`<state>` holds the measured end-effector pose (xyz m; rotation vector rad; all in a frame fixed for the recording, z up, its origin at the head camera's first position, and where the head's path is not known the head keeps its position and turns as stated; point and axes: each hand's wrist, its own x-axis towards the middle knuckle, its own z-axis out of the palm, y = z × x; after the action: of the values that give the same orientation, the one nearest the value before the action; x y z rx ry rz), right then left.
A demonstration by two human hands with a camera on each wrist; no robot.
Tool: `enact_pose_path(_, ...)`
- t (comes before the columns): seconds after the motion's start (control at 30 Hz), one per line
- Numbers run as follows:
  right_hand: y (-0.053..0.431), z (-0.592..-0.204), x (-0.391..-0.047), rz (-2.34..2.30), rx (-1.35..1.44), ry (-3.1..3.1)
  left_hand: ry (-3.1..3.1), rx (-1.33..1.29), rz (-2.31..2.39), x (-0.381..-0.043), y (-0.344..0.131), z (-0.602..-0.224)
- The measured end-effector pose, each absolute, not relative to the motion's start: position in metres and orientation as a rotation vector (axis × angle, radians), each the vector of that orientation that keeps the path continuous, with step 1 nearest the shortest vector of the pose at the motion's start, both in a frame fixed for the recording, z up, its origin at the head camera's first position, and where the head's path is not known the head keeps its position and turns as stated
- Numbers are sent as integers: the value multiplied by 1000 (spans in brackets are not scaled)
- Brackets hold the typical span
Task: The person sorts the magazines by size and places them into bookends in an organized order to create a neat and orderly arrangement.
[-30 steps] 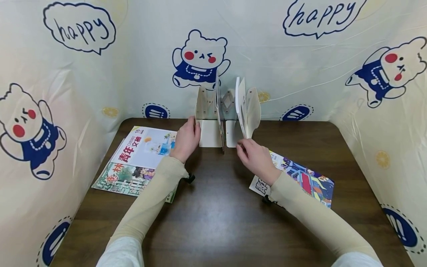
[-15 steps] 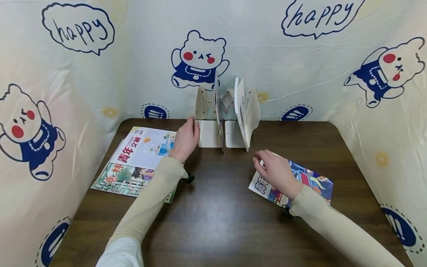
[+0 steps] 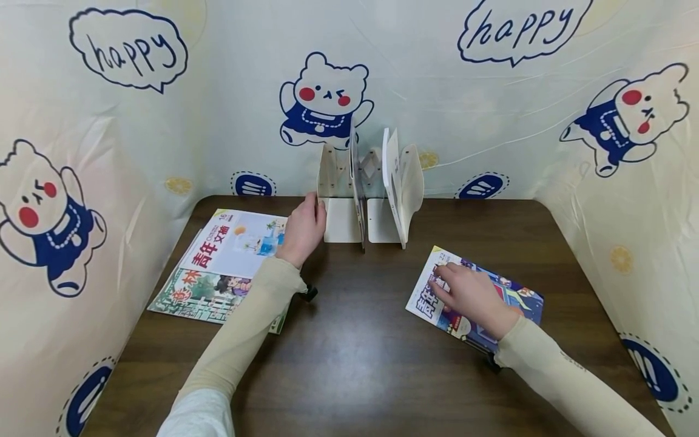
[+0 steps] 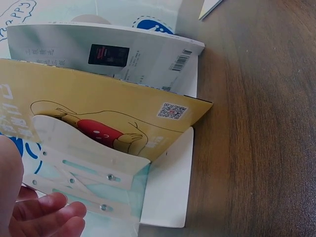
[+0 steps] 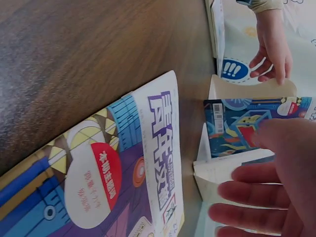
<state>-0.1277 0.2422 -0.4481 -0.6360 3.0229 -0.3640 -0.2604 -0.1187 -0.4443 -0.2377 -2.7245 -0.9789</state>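
My left hand (image 3: 303, 230) grips the left end plate of a white expandable book rack (image 3: 341, 221) with a scissor-like lattice at its back. In the left wrist view its fingertips (image 4: 52, 215) show by that plate. A thin magazine (image 4: 113, 106) with a yellow cover stands upright in the rack. Another, pale magazine (image 3: 392, 176) leans near the right end plate (image 3: 412, 176). My right hand (image 3: 477, 300) is over a colourful magazine (image 3: 426, 300) lying on the table; in the right wrist view its fingers (image 5: 256, 197) are spread and hold nothing.
Several magazines (image 3: 240, 243) lie overlapped at the left of the dark wooden table (image 3: 349, 340). A printed curtain (image 3: 240, 109) with cartoon bears closes off the back and both sides. The rack stands at the table's back edge.
My right hand has left the leaning magazine beside the rack's right end and moved right and nearer, over the lying magazine, its fingers loosening. The left hand stays on the rack.
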Motion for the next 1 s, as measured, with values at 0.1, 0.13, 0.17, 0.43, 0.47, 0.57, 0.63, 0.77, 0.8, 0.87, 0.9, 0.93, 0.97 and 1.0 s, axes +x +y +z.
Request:
enact_pose_path(0.1, 243, -451, -127, -285, -686, 2992, -2730, -231, -987, -260, -119, -445)
enact_pose_path(0.13, 243, -451, -126, -260, -701, 2985, -2729, -230, -987, -260, -119, -445)
enact_pose_path(0.17, 243, -452, -126, -237, -713, 2981, -2727, -230, -985, -260, -119, -445)
enact_pose_path(0.43, 238, -461, -120, -143, -798, 2948, -2729, -223, -983, -260, -120, -444)
enact_pose_path(0.47, 237, -462, -119, -130, -804, 2946, -2733, -221, -987, -260, -120, -444)
enact_pose_path(0.57, 235, -468, -116, -101, -818, 2937, -2742, -219, -999, -260, -120, -443)
enact_pose_path(0.63, 234, -471, -114, -91, -823, 2927, -2741, -222, -1006, -260, -120, -443)
enact_pose_path(0.77, 233, -477, -111, -106, -815, 2902, -2735, -232, -1002, -260, -121, -443)
enact_pose_path(0.8, 233, -478, -111, -112, -813, 2899, -2734, -234, -1002, -260, -121, -443)
enact_pose_path(0.87, 233, -480, -110, -121, -817, 2903, -2737, -236, -998, -260, -121, -443)
enact_pose_path(0.9, 233, -481, -109, -124, -827, 2908, -2739, -237, -999, -260, -121, -443)
enact_pose_path(0.93, 232, -482, -109, -124, -838, 2912, -2739, -236, -1002, -260, -120, -443)
enact_pose_path(0.97, 232, -482, -108, -116, -849, 2917, -2740, -235, -1002, -260, -120, -443)
enact_pose_path(1.0, 231, -482, -108, -102, -857, 2921, -2741, -234, -1004, -260, -120, -443)
